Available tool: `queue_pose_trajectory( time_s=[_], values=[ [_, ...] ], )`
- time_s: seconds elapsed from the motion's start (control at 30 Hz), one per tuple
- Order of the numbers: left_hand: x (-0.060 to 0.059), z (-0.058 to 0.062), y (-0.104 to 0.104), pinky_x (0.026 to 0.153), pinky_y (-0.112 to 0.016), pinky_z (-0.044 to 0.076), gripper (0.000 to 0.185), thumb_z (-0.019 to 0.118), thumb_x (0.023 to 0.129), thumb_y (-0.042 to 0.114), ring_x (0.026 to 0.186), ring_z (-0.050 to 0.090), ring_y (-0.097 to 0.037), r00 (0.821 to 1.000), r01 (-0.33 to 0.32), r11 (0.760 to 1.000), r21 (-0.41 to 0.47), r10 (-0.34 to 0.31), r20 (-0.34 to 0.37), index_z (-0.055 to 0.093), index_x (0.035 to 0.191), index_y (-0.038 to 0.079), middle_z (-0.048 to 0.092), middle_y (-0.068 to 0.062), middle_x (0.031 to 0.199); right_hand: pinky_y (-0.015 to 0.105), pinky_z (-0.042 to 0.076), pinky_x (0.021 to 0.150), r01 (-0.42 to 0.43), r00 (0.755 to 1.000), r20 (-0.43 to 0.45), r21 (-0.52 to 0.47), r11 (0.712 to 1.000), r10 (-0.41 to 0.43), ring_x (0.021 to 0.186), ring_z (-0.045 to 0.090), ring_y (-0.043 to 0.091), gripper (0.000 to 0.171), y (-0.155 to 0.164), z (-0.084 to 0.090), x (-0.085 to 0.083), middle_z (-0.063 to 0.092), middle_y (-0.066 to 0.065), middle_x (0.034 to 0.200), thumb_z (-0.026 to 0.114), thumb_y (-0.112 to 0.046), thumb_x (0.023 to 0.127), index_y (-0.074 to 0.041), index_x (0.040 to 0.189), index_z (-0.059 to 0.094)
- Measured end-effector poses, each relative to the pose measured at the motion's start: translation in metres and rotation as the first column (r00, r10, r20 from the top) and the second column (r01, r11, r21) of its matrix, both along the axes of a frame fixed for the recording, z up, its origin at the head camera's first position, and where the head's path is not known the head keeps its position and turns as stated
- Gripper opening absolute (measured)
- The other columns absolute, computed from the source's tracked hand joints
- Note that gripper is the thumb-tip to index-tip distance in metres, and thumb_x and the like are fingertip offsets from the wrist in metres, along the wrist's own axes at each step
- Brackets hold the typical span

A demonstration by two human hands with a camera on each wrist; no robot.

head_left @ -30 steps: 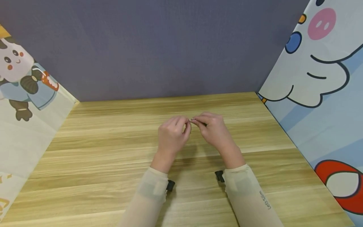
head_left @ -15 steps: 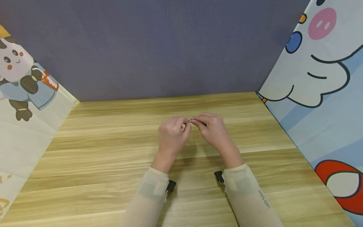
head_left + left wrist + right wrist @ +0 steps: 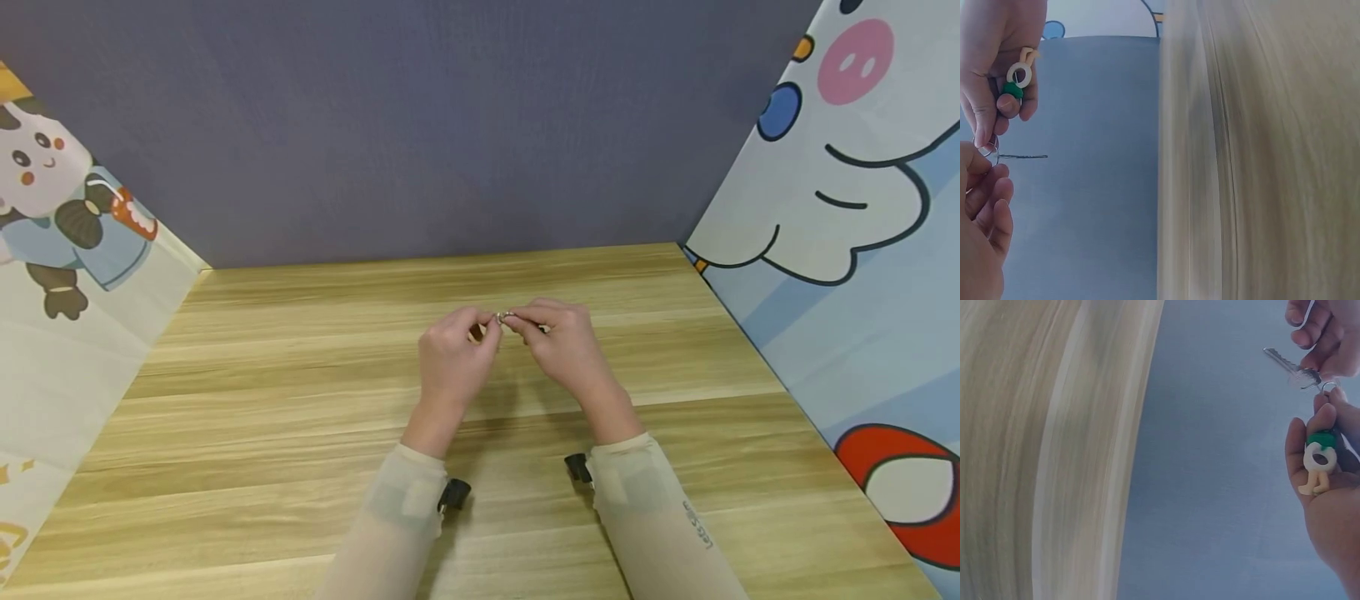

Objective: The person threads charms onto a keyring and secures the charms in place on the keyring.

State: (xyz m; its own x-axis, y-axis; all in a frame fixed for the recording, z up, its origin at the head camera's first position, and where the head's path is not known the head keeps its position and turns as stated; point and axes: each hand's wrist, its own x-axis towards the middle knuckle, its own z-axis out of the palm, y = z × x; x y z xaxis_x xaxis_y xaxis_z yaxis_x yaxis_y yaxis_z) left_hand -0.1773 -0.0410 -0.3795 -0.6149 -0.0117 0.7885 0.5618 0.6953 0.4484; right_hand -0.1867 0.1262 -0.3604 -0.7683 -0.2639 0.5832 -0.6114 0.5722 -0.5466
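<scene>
Pinching key (image 3: 1290, 367) in left hand (image 3: 450, 360), ring (image 3: 988, 150) in right hand (image 3: 566, 350) grip.

Silver key (image 3: 1290, 367) w/ split ring (image 3: 988, 150), cream-green charm (image 3: 1319, 459), midair.

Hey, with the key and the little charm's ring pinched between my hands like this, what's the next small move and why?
Probably ease the key a little further along the split ring. The left hand pinches the key where its head meets the ring, and the right hand holds the ring with the green and cream charm in its palm. Whether the key is fully threaded cannot be told.
</scene>
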Motion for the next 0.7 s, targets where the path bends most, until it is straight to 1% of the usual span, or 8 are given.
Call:
queue_pose_trajectory(
  time_s=[0.13, 0.23, 0.4, 0.57, 0.7],
  values=[
    [0.0003, -0.001, 0.0005, 0.05, -0.027, 0.049, 0.008, 0.075, 0.088, 0.005, 0.055, 0.064, -0.02, 0.999, 0.032, 0.995, 0.098, -0.036, 0.036, 0.077, 0.08, 0.005, 0.074, -0.008, 0.067, 0.03, 0.056, 0.065, 0.008, 1.0, 0.013, -0.015, 1.0, -0.008, 0.069, 0.066, 0.016, 0.012, -0.0005, -0.0008, 0.0007, 0.079, 0.007, 0.085, 0.078, -0.01, 0.096, -0.003, 0.104, 0.085],
    [0.0008, -0.0008, 0.0005, 0.051, -0.023, 0.048, 0.008, 0.075, 0.088, 0.003, 0.055, 0.063, -0.02, 0.994, 0.074, 0.98, 0.183, -0.087, 0.067, 0.078, 0.08, 0.003, 0.074, -0.01, 0.068, 0.031, 0.056, 0.066, 0.014, 1.0, 0.028, -0.029, 0.999, -0.013, 0.069, 0.066, 0.016, 0.012, -0.0008, -0.0014, 0.0015, 0.079, 0.007, 0.085, 0.078, -0.01, 0.096, -0.003, 0.104, 0.085],
    [0.0017, -0.0006, 0.0, 0.053, -0.016, 0.047, 0.007, 0.075, 0.088, 0.0, 0.056, 0.063, -0.021, 0.98, 0.119, 0.944, 0.309, -0.162, 0.118, 0.078, 0.081, -0.001, 0.076, -0.013, 0.069, 0.03, 0.057, 0.066, 0.009, 1.0, 0.03, -0.057, 0.998, -0.007, 0.068, 0.067, 0.017, 0.012, -0.0025, -0.0035, 0.0017, 0.079, 0.007, 0.085, 0.078, -0.01, 0.096, -0.003, 0.104, 0.085],
    [0.003, -0.002, -0.0003, 0.058, -0.016, 0.051, 0.008, 0.076, 0.09, 0.0, 0.059, 0.068, -0.022, 0.964, 0.132, 0.905, 0.405, -0.213, 0.162, 0.079, 0.083, -0.001, 0.078, -0.015, 0.073, 0.027, 0.057, 0.065, -0.004, 0.999, 0.04, -0.097, 0.995, 0.008, 0.068, 0.069, 0.018, 0.013, -0.0042, -0.0062, 0.0019, 0.081, 0.009, 0.087, 0.077, -0.009, 0.097, -0.002, 0.105, 0.084],
    [0.0055, -0.0025, 0.0, 0.062, -0.016, 0.056, 0.007, 0.077, 0.091, 0.0, 0.065, 0.073, -0.024, 0.946, 0.131, 0.864, 0.486, -0.255, 0.199, 0.079, 0.085, -0.001, 0.08, -0.017, 0.08, 0.025, 0.057, 0.065, -0.002, 0.997, 0.074, -0.121, 0.993, 0.011, 0.07, 0.069, 0.018, 0.014, -0.0059, -0.0066, 0.0041, 0.081, 0.01, 0.09, 0.077, -0.008, 0.097, -0.001, 0.106, 0.084]
  ],
)
